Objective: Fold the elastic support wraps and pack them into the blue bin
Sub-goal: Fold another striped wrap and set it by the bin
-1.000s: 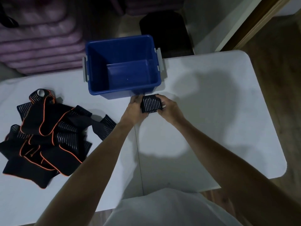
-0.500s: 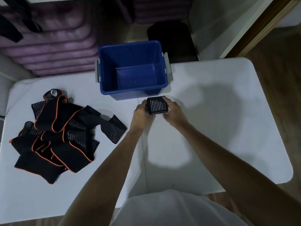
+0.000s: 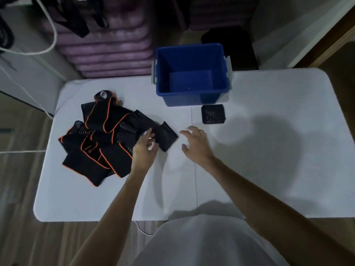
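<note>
- Left hand (image 3: 144, 148) at the right edge of the pile (image 3: 103, 139), fingers curled onto a black ribbed wrap end (image 3: 167, 139); full pinch or mere touch hard to tell, thumb side partly hidden.
- Right hand (image 3: 196, 144) spread wide, fingers loose and parted, holding nothing, hovering just above the table (image 3: 269, 150) to the right of that wrap end.
- Folded wrap (image 3: 213, 114) lying flat on the table, a small black ribbed square, just in front of the bin (image 3: 192, 52) and near its right front corner; close to it, touching or not unclear.
- Bin blue, open-topped, grey latches on both sides, standing at the far edge of the table; nothing visible inside but its bare floor.
- Pile made of black wraps with orange trim, tangled and overlapping, on the left half of the table; one looped end sticking out at the far side.
- Both forearms bare, reaching in from the bottom of the view; pale shirt (image 3: 201, 237) at the bottom centre.
- Table white, rounded corners, a seam running down its middle between the two hands.
- Beyond the table: purple ribbed cushions (image 3: 107, 47), a white cable (image 3: 51, 25) on the left, a dark object (image 3: 230, 47) behind the bin.
</note>
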